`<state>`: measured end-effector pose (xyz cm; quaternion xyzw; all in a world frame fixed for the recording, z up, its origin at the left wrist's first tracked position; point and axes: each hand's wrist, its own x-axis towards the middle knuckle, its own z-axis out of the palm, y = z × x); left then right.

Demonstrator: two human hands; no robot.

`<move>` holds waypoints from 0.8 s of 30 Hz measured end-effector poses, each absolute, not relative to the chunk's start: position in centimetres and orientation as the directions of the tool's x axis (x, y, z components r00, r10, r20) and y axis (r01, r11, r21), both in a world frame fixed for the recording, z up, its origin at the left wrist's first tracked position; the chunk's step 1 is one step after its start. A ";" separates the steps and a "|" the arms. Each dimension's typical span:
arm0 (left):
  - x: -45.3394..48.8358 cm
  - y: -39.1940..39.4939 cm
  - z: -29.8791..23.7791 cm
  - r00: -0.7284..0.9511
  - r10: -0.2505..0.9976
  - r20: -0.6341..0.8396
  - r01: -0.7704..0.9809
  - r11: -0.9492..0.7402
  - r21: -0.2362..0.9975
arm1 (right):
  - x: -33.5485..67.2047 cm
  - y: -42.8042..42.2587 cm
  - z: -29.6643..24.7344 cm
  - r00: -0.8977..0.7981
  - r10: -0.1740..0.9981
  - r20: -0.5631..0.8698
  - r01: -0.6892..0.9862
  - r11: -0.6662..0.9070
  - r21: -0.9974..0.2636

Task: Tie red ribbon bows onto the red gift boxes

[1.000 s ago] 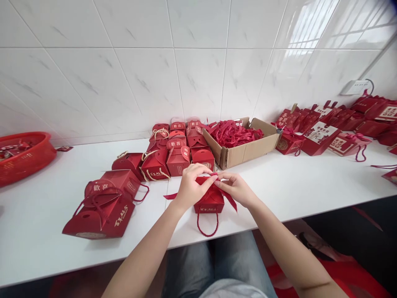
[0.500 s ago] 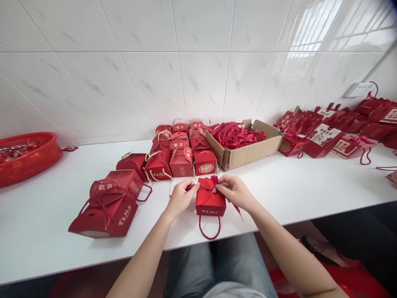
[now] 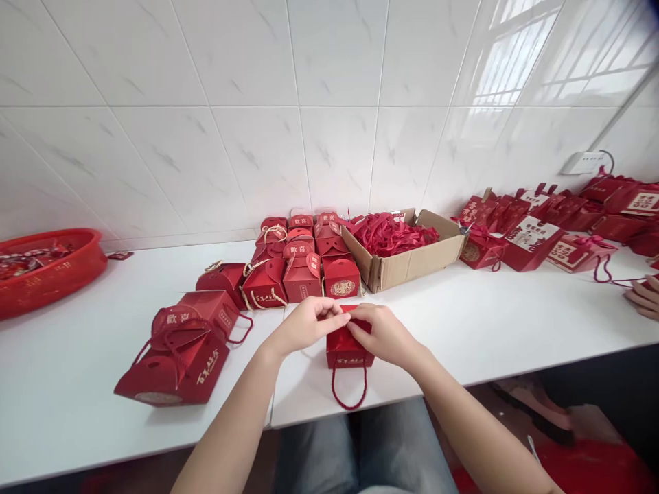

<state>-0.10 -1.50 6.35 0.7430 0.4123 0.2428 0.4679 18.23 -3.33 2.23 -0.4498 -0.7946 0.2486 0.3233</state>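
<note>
A small red gift box [image 3: 350,353] stands in front of me near the table's front edge. Its dark red cord handle [image 3: 350,406] hangs toward me over the white top. My left hand [image 3: 311,324] and my right hand [image 3: 385,334] meet above the lid, thumbs and fingertips pinched close together. They are at the red ribbon, which my fingers now mostly hide, along with much of the lid.
Behind are several red gift boxes [image 3: 306,274] and a cardboard box [image 3: 416,264] of red ribbons [image 3: 394,234]. Two larger red boxes [image 3: 193,353] stand left, beyond them a red basin [image 3: 77,274]. More boxes [image 3: 533,243] and another person's hand [image 3: 644,298] are at right.
My hands have come together over the lid, covering the ribbon that showed between them before. Another person's hand has come into view at the right edge.
</note>
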 end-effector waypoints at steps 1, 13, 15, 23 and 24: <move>0.1 -1.0 6.7 0.551 0.834 -0.042 0.399 -0.218 0.891 | 18.4 -3.3 2.3 -0.422 0.855 0.300 0.546 0.505 -0.669; 1.6 3.1 8.8 0.563 0.826 0.006 0.081 -0.063 0.995 | 18.2 -2.7 1.1 -0.301 0.911 0.283 0.570 0.410 -0.712; 1.3 3.2 7.9 0.445 0.888 0.116 0.003 -0.131 0.991 | 18.3 -2.7 1.0 -0.288 0.914 0.287 0.558 0.403 -0.725; -1.1 1.1 3.5 0.559 0.815 0.156 0.403 -0.431 0.808 | 18.3 -2.6 0.4 -0.250 0.922 0.295 0.504 0.385 -0.773; -1.3 0.9 3.2 0.584 0.798 0.149 0.419 -0.453 0.786 | 18.3 -2.6 0.4 -0.249 0.922 0.297 0.498 0.385 -0.777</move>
